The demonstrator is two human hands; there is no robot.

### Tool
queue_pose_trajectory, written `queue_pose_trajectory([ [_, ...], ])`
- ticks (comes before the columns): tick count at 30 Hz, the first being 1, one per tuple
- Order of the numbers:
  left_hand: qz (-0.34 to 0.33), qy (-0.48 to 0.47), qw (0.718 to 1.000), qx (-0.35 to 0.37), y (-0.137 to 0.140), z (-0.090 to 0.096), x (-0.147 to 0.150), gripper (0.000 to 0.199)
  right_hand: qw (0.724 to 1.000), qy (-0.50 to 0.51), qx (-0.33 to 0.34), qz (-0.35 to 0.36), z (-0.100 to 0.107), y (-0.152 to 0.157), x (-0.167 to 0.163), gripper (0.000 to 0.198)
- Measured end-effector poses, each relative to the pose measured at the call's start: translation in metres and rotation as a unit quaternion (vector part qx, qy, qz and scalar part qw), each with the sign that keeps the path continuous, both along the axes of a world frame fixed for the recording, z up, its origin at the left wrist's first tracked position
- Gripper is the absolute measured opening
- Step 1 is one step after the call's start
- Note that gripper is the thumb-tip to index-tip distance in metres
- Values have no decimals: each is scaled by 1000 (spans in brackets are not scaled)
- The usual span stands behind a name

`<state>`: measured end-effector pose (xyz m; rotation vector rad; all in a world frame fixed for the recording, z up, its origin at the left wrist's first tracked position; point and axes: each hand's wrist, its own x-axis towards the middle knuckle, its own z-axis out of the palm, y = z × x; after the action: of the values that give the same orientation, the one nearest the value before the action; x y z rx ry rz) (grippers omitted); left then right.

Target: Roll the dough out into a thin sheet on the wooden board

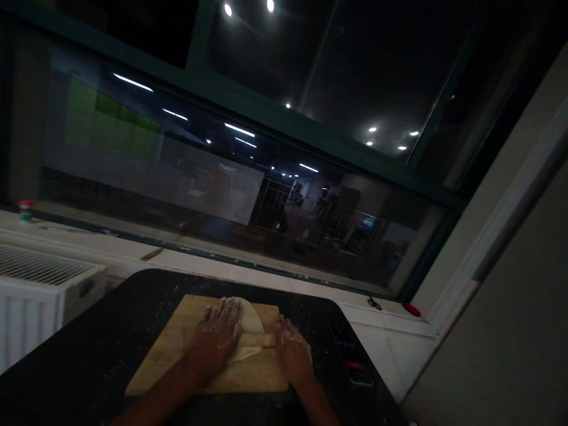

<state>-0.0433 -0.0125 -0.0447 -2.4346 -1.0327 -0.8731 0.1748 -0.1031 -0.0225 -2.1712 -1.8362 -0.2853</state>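
A flattened sheet of pale dough (pixel 251 319) lies on a wooden board (pixel 175 343), with a thin rolling pin (pixel 257 339) across it. My left hand (pixel 218 331), floury, rests flat with its fingers stretched forward over the left part of the dough. The pin's left end goes out of sight under or beside that palm. At the board's right edge, my right hand (pixel 293 349) has its fingers curled over the pin's right end. Flour whitens these fingers too. Some dough shows on both the far and near side of the pin.
The board lies on a black table (pixel 110 331) dusted with flour. A phone (pixel 352 358) with a lit screen lies at right. On the windowsill are scissors (pixel 374 303), a red object (pixel 412 309) and a red-capped green container (pixel 26 211). A radiator (pixel 44 290) stands left.
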Motion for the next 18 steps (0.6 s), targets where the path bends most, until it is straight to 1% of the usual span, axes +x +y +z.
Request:
queue_pose_trajectory([
  [2, -24, -11, 999, 22, 0, -4, -3, 47, 1000, 0, 17, -1, -7, -21, -5, 50],
  [4, -44, -16, 998, 44, -1, -7, -7, 47, 998, -13, 53, 11, -16, -37, -8, 50],
  [6, -59, -16, 997, 56, -4, -8, -10, 46, 995, -33, 90, 22, -25, -46, -9, 50],
  [8, -66, -9, 997, 49, -7, -6, -11, 45, 993, -46, 104, 24, -30, -46, -7, 50],
  [10, -63, 8, 998, 25, -10, -3, -11, 45, 995, -45, 85, 23, -28, -38, -3, 49],
  [15, -30, 10, 998, -51, -12, 6, -6, 47, 997, -61, -47, 29, -3, -1, 5, 50],
  [18, -13, 26, 997, -75, -4, 10, -1, 47, 994, -64, -78, 42, 10, 25, 9, 50],
])
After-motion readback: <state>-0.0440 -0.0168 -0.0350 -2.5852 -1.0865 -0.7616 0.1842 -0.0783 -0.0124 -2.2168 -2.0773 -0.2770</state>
